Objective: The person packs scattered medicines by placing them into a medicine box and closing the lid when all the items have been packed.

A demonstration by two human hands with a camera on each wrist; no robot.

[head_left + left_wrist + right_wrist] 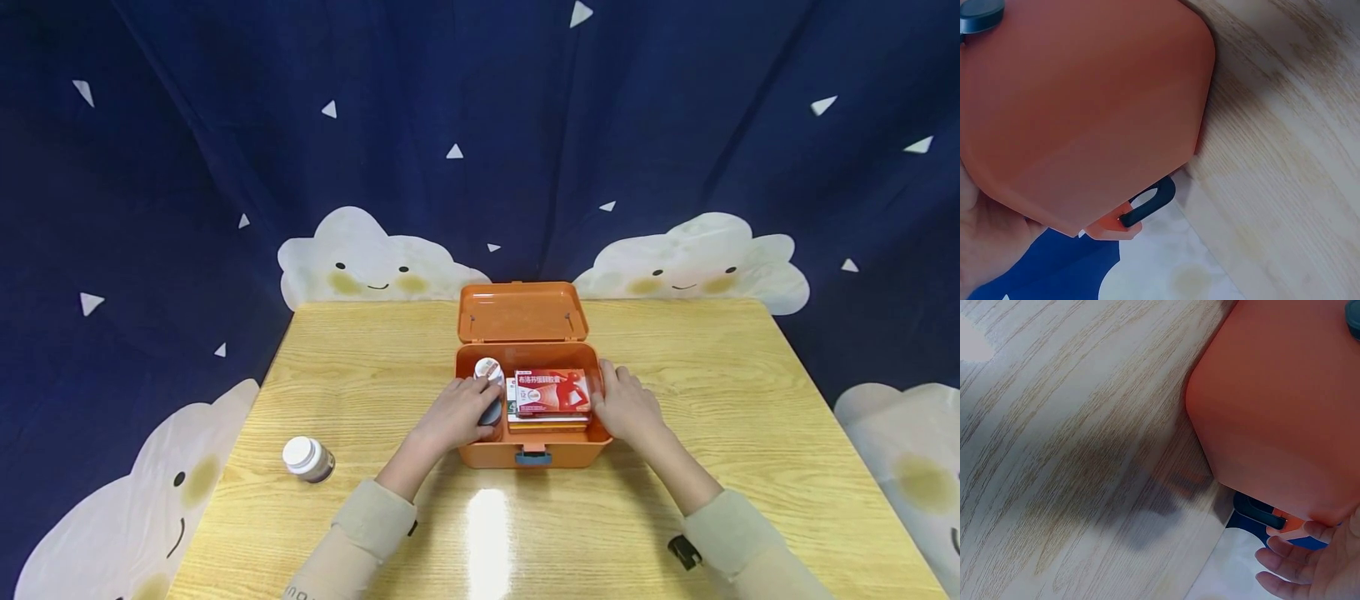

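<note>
An orange storage box (480, 455) stands with its lid (522, 312) raised. Reaching into its left side, my left hand (459, 414) holds a dark-lidded bottle (492, 413) with curled fingers; most of the bottle is hidden. Just behind stands a white-capped bottle (487, 367), close to the fingertips. My right hand (628, 402) grips the right rim, thumb over the inside and the other fingers outside; in the right wrist view those fingers (1288, 565) spread loosely beyond the box wall. A red medicine box (553, 392) lies on other flat boxes (547, 423) inside.
Out on the table's left side, a white-capped dark bottle (308, 459) leans or lies tilted. The box's front carries a blue latch (533, 457). Behind the wooden table (360, 350) hangs a dark blue curtain (420, 100) with white clouds.
</note>
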